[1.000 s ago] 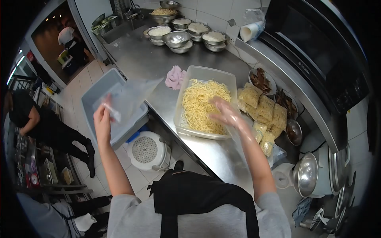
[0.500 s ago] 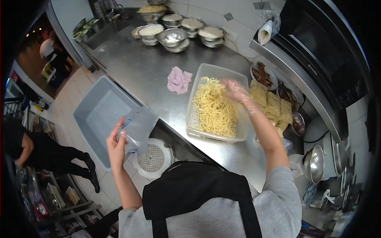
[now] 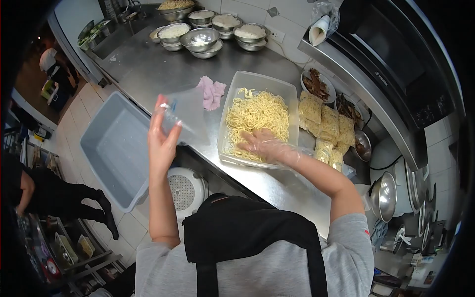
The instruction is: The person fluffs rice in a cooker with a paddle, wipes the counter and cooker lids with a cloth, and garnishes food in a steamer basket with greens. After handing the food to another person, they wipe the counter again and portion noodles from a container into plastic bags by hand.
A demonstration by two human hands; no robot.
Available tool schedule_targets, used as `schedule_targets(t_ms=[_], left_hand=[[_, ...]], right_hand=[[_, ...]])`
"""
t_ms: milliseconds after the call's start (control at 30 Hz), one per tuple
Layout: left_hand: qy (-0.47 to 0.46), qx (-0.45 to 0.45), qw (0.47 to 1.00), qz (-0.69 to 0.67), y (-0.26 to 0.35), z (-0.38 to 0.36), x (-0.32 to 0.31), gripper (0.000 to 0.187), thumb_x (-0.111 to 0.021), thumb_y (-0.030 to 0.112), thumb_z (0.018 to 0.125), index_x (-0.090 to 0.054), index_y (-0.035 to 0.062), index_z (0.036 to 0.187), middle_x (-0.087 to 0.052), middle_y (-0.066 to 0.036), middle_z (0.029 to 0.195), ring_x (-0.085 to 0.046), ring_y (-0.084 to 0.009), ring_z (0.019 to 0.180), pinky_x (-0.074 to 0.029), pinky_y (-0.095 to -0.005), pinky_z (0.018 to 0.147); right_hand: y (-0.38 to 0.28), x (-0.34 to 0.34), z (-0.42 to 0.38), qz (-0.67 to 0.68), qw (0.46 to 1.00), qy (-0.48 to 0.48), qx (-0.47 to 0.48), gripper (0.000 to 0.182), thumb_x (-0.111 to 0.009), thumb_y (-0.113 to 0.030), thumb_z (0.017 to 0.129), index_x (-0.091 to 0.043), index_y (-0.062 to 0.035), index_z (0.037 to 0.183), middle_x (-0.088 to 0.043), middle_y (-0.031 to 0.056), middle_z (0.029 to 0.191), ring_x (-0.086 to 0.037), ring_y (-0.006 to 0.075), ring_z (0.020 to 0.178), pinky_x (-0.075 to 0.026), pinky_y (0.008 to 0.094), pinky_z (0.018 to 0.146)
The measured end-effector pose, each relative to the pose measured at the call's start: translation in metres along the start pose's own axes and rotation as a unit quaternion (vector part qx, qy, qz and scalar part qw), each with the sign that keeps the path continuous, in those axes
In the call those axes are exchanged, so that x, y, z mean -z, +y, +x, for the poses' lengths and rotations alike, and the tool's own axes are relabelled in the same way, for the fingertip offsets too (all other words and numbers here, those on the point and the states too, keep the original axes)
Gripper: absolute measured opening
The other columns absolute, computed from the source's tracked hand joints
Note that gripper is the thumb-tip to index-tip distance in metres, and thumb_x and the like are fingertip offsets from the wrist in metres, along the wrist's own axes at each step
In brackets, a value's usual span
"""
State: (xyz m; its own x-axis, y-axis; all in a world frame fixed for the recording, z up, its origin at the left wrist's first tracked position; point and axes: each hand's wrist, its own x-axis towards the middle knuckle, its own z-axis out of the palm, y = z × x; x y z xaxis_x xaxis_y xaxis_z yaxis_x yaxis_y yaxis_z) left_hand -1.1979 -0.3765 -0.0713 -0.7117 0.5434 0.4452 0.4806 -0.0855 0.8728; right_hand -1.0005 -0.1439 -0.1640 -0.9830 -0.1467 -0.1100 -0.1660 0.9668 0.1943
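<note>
Yellow noodles (image 3: 262, 111) fill much of a translucent plastic tub (image 3: 228, 157) on the steel counter. My right hand (image 3: 262, 143), in a clear plastic glove, rests on the noodles at the tub's near side. Its fingers are spread, their tips partly down among the strands. To the left of the tub, my left hand (image 3: 162, 141) is bare and holds up a clear plastic bag (image 3: 190, 116) by its edge, between thumb and fingers. The bag hangs over the counter's edge and looks empty.
A pink cloth (image 3: 212, 92) lies left of the tub. Bagged noodle portions (image 3: 329, 123) are stacked to its right. Steel bowls (image 3: 200, 39) stand at the back. Below the counter are a grey bin (image 3: 111, 148) and a white stool (image 3: 185, 190). Another person (image 3: 54, 190) stands at left.
My right hand has moved from the tub's far right side to the near part of the noodles. My left hand has risen and shifted right with the bag, closer to the tub.
</note>
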Motion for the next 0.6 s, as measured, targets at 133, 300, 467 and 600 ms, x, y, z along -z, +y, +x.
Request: schedule_targets(t_ms=[133,300,467,600], left_hand=[[-0.017,-0.041,0.999,-0.02,0.03,0.012,-0.021,0.054,-0.058,0.0,0.077,-0.042,-0.0023,0.129,-0.03,-0.014,0.143,-0.032,-0.0241,0.13,-0.027,-0.0339,0.104],[0.009,-0.047,0.999,-0.015,0.023,0.016,-0.009,0.055,-0.059,0.001,0.075,-0.043,-0.0019,0.128,-0.031,-0.016,0.142,-0.033,-0.0259,0.129,-0.029,-0.0333,0.103],[0.02,-0.073,0.997,-0.012,0.012,0.04,-0.015,0.057,-0.058,0.002,0.073,-0.043,-0.0011,0.128,-0.031,-0.016,0.142,-0.033,-0.026,0.129,-0.03,-0.0343,0.103],[0.017,-0.082,0.996,0.005,-0.009,0.067,-0.025,0.058,-0.057,0.005,0.072,-0.043,-0.0008,0.128,-0.032,-0.017,0.142,-0.033,-0.0273,0.13,-0.03,-0.0347,0.103]], right_hand=[[0.006,0.009,0.018,0.19,0.972,-0.079,-0.112,0.05,-0.061,-0.002,0.072,-0.052,-0.0175,0.119,-0.059,0.0113,0.11,-0.054,0.0242,0.107,-0.04,0.0375,0.094],[0.027,0.059,0.005,0.359,0.907,0.074,-0.206,0.044,-0.073,-0.016,0.069,-0.057,-0.0154,0.11,-0.065,0.0049,0.096,-0.06,0.0194,0.093,-0.049,0.0337,0.083],[0.066,0.149,-0.013,0.475,0.836,0.225,-0.158,0.037,-0.077,-0.019,0.068,-0.061,-0.0154,0.101,-0.066,-0.0007,0.093,-0.061,0.0119,0.088,-0.049,0.0294,0.082],[0.058,0.22,-0.029,0.562,0.73,0.352,-0.162,0.043,-0.075,-0.008,0.069,-0.059,-0.0082,0.109,-0.065,0.0028,0.1,-0.06,0.0109,0.092,-0.048,0.0289,0.086]])
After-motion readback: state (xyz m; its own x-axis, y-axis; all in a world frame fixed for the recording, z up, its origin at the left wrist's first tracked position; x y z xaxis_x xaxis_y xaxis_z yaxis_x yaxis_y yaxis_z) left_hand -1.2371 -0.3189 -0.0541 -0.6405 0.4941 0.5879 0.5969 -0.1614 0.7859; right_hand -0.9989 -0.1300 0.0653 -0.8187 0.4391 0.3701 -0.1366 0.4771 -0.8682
